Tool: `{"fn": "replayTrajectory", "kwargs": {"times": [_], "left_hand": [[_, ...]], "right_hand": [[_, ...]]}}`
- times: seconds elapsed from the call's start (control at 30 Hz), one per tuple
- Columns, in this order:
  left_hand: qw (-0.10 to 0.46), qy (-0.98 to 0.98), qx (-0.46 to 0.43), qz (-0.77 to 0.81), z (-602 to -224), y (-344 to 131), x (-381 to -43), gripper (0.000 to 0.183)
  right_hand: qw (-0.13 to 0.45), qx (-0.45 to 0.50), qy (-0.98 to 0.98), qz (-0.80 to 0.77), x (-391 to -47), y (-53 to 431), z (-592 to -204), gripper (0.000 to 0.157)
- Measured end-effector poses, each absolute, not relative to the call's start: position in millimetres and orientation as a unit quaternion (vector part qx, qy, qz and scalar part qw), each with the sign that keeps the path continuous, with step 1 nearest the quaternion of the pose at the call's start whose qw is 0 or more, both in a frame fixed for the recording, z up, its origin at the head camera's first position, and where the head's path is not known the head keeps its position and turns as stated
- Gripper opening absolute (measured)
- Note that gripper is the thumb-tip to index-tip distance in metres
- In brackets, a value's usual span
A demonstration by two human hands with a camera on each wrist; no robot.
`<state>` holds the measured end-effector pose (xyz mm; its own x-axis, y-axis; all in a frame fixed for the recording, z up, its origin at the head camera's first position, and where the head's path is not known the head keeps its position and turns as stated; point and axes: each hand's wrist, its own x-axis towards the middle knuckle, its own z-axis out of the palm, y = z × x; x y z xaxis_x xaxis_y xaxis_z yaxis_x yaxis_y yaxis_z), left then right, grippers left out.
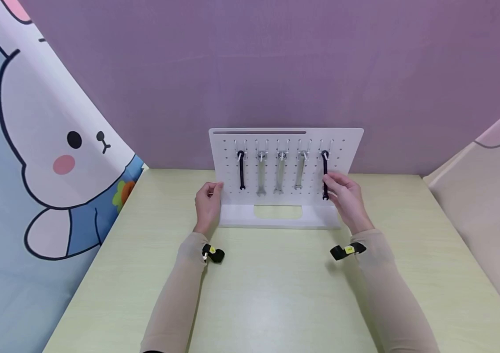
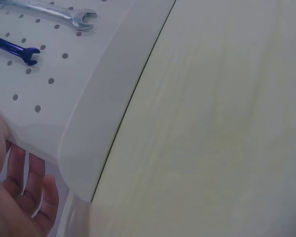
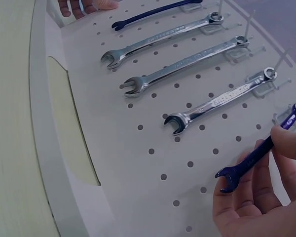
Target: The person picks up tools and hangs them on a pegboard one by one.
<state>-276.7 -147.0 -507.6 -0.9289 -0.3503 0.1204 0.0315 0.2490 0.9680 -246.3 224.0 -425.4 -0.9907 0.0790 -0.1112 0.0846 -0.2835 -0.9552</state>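
Observation:
A white pegboard stand (image 1: pixel 281 198) stands upright on the table, with several wrenches hung by their ring ends on its hooks. My right hand (image 1: pixel 349 198) pinches the dark wrench (image 3: pixel 251 160) at the board's right end between thumb and fingers; its ring end is at the hook. At the opposite edge, my left hand (image 1: pixel 208 203) grips the board's side, thumb in front and fingers behind. Nearest to it hangs another dark wrench (image 1: pixel 242 171). Between the two dark ones are three silver wrenches, the left (image 1: pixel 261 174), middle (image 1: pixel 280 174) and right one (image 1: pixel 300 171), open ends down.
The pale wooden table (image 1: pixel 267 289) extends around the stand. Behind it rises a purple backdrop (image 1: pixel 276 68). A curtain with a cartoon rabbit (image 1: pixel 60 162) borders the left side, and a light curtain (image 1: pixel 488 196) the right. The stand's base has a rectangular cut-out.

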Motion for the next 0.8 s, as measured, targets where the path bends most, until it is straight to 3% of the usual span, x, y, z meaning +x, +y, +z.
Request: {"fn": "replayTrajectory", "kwargs": {"times": [0.63, 0.8], "left_hand": [[0.149, -0.772, 0.103, -0.61, -507.7, -147.5, -276.9, 0.037], [0.151, -0.771, 0.103, -0.609, -507.0, -147.4, -276.1, 0.036]], "right_hand": [[-0.043, 0.082, 0.697, -0.711, -260.3, 216.6, -437.7, 0.022], [-0.082, 0.08, 0.744, -0.658, -263.4, 214.1, -441.0, 0.034]]}}
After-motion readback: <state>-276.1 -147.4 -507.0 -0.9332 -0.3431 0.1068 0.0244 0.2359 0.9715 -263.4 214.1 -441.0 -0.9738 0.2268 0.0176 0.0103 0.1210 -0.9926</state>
